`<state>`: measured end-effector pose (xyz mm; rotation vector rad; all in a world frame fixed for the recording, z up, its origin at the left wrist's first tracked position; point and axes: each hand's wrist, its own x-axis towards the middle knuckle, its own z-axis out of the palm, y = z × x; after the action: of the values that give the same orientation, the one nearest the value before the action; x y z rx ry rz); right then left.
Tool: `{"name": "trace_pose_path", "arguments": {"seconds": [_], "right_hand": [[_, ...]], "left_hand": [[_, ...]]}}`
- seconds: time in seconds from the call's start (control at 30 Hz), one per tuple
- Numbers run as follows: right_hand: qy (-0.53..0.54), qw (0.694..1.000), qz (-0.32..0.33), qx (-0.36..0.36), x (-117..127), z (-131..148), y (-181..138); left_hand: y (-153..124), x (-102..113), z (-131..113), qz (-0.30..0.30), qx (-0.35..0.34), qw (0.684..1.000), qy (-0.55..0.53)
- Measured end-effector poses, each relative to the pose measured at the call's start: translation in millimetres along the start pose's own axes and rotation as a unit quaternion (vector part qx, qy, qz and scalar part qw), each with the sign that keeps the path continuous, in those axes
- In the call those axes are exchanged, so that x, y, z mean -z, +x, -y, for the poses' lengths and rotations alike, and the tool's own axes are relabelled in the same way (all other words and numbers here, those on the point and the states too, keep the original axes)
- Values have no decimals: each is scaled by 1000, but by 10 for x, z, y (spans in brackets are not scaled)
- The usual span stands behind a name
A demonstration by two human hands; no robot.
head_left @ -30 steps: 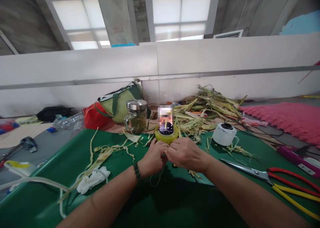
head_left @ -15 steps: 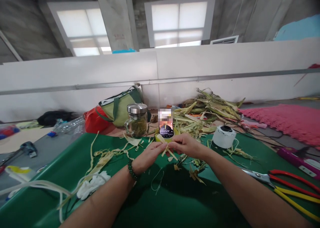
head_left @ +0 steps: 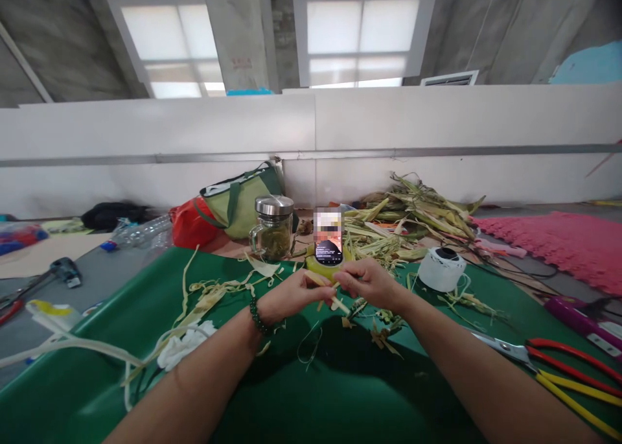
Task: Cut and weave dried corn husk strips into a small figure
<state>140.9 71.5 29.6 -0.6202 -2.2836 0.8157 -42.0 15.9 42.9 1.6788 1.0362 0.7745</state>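
Between my two hands is a pale strip of corn husk [head_left: 341, 306], its end slanting down to the right. My left hand [head_left: 297, 295], with a green bead bracelet at the wrist, pinches it between thumb and fingers. My right hand [head_left: 368, 283] closes its fingertips on the same husk piece, almost touching the left. Just behind them a phone [head_left: 329, 244] with a lit screen stands upright in a yellow-green holder [head_left: 325, 270]. Below the hands a loop of thin thread [head_left: 310, 347] lies on the green mat [head_left: 340, 398].
A glass jar [head_left: 273, 233] with a metal lid stands behind left. Dried corn husks [head_left: 422, 204] are heaped behind right. A white thread spool [head_left: 441, 270] and large scissors [head_left: 529, 353] lie to the right. Husk scraps [head_left: 208, 301] and a white glove [head_left: 182, 343] are on the left.
The view has shifted slightly, so most things sit a little further right. The crossed husk ends between my hands now appear as one narrower slanted piece. Both hands keep their grip.
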Motion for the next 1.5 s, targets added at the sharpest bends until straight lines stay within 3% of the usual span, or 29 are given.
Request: {"name": "trace_pose_path", "arguments": {"seconds": [0.07,0.13,0.2,0.27,0.4,0.63,0.8,0.93,1.2,1.33,1.43,1.5], "right_hand": [[74,994,-40,-75,26,-63,28],[166,973,-42,-154,14,-99,47],[228,953,17,-201,-59,-88,48],[252,942,72,-210,-179,-38,39],[283,943,27,-175,-367,75,27],[240,961,-9,-138,-317,129,6],[219,967,-16,-129,-358,162,-19],[218,966,-45,-133,-403,226,-47],[247,955,-98,-128,-631,276,-74],[278,947,-52,-150,-602,218,-44],[188,964,90,-166,-358,176,-37],[105,975,114,-162,-164,148,-35]], "left_hand": [[38,-29,43,-88,30,987,-129],[79,-47,90,-169,52,950,-258],[109,-54,123,-217,35,921,-323],[120,-66,131,-238,-7,918,-316],[97,-126,95,-241,-64,947,-203],[53,-133,79,-204,-91,972,-69],[59,-135,127,-231,-159,954,107],[61,-181,141,-266,-161,943,116],[77,-234,114,-304,-112,946,18],[79,-193,96,-249,-48,966,-48],[45,-129,64,-234,-35,970,-57],[20,-100,34,-226,-35,973,-41]]}}
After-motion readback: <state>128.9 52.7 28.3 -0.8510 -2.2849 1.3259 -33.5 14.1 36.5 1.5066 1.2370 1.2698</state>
